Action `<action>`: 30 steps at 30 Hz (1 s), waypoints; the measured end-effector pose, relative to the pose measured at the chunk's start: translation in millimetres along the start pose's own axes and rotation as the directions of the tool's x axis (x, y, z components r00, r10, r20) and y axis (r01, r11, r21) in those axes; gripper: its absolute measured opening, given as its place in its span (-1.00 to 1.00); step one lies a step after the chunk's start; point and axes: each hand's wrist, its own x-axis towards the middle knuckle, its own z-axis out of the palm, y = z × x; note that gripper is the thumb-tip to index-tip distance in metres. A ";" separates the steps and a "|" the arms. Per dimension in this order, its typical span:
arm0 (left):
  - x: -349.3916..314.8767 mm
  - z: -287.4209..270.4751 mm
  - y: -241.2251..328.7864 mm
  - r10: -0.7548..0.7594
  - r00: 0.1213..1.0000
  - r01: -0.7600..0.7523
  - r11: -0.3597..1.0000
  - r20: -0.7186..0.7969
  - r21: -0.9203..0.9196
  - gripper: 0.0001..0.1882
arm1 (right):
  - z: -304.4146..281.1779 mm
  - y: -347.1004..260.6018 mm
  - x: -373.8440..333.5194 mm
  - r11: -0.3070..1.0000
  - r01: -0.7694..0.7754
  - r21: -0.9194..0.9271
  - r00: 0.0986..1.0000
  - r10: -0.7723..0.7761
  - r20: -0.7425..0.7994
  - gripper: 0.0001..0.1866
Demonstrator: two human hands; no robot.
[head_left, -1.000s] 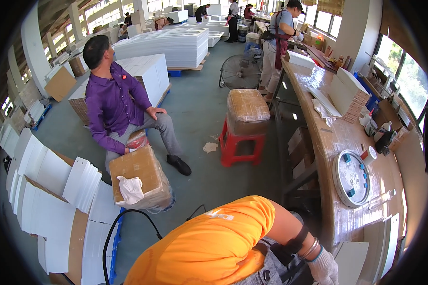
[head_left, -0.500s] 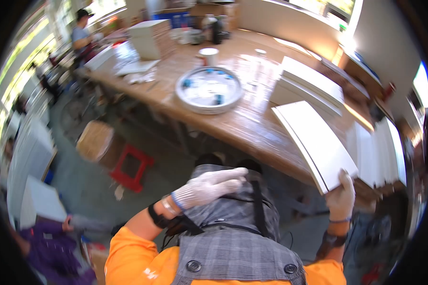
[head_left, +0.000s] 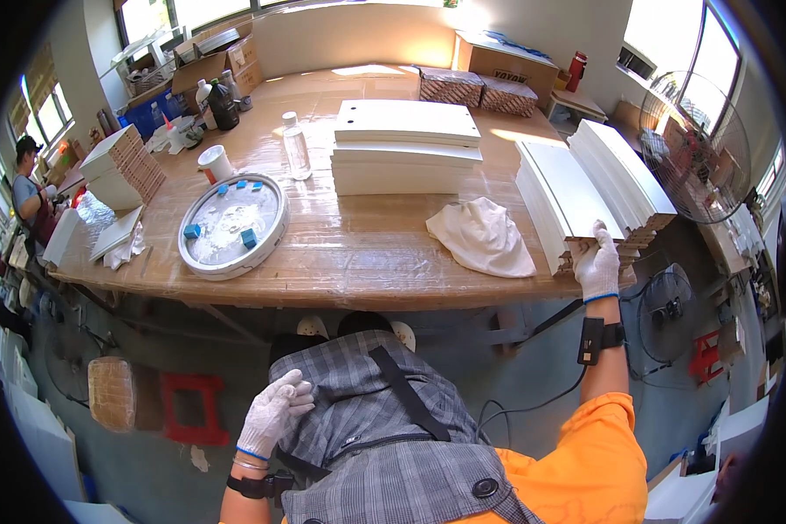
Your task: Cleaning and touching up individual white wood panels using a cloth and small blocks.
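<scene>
A person's gloved right hand [head_left: 597, 265] grips the near end of a stack of white panels [head_left: 576, 196] at the wooden table's [head_left: 367, 253] right edge. The gloved left hand [head_left: 275, 413], fingers loosely curled, rests empty on a grey plaid apron [head_left: 384, 437]. A white cloth [head_left: 482, 236] lies just left of the stack.

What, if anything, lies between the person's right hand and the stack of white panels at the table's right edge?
Nothing visible does. The gloved right hand is already on the near end of the stack of white panels. The white cloth lies apart on the table, to the stack's left. The left hand rests down by the grey apron.
</scene>
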 end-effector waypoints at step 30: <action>19.6 -16.0 -50.0 0.139 0.985 -0.068 0.864 0.105 -0.499 -0.74 | 324.4 327.7 -52.0 0.331 -0.438 -0.836 -0.082 0.911 0.403 -0.53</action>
